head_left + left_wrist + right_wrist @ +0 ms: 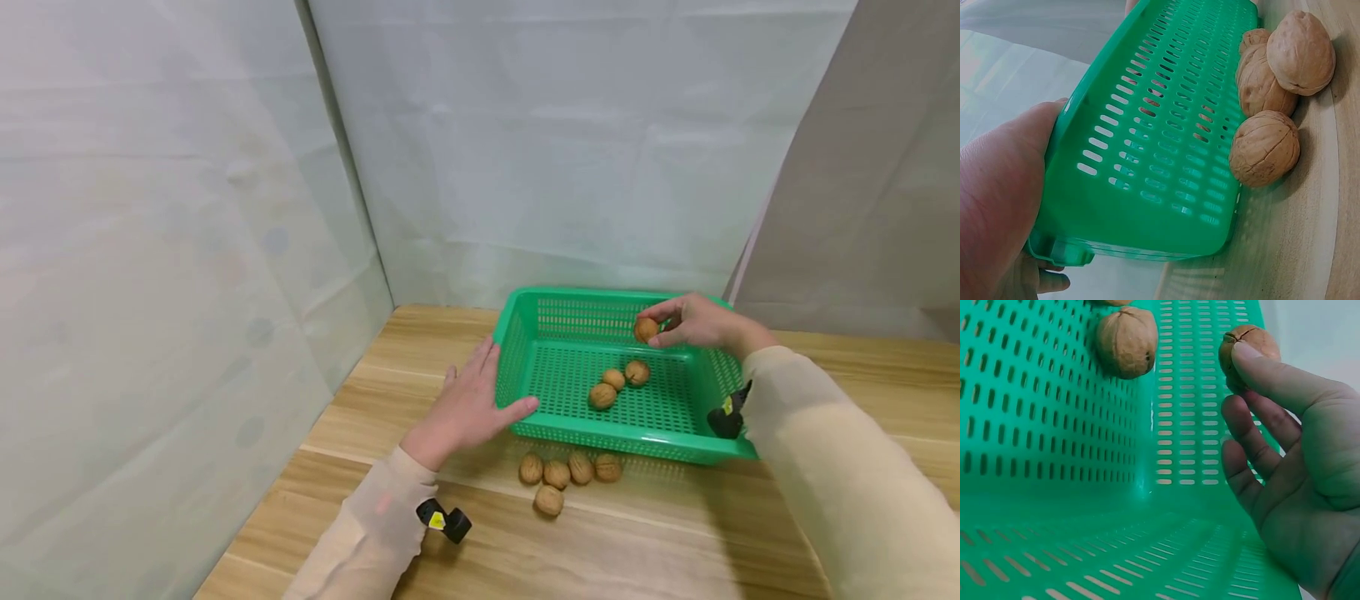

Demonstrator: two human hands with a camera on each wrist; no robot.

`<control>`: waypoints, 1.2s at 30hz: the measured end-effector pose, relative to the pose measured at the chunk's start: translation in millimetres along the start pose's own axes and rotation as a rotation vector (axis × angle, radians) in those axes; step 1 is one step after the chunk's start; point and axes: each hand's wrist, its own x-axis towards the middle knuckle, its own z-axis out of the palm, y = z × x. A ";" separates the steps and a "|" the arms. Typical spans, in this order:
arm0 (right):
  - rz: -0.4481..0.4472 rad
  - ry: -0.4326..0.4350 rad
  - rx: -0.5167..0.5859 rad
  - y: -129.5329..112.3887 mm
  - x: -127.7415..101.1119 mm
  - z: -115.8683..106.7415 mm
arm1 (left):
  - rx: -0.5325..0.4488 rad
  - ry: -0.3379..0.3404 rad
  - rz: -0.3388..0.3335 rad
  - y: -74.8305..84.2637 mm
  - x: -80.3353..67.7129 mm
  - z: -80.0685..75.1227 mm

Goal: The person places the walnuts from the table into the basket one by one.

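The right hand (pixel 701 323) pinches a walnut (pixel 646 330) at its fingertips above the basket (pixel 525 350); the left hand (pixel 468 408), fingers relaxed, braces the basket's corner.

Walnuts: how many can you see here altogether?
9. One walnut is pinched in the right hand over the green basket. Three lie inside the basket. Five lie on the table before it. Others might hide behind the basket wall.

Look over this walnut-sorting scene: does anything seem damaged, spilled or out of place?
Nothing looks damaged or spilled. Five loose walnuts lie on the table beside the green basket, three walnuts inside. The right hand pinches another walnut; the left hand touches the basket's side.
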 end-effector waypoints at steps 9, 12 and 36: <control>0.012 0.042 -0.134 -3.7 1.5 6.3 | -0.005 -0.008 -0.006 -0.1 -2.6 -0.4; 0.018 0.052 -0.135 -4.6 1.3 6.8 | -0.004 -0.009 -0.006 -0.1 -3.0 -0.6; -0.007 0.083 0.035 -6.3 -4.9 -2.9 | -0.007 -0.016 0.001 -1.6 -1.5 2.7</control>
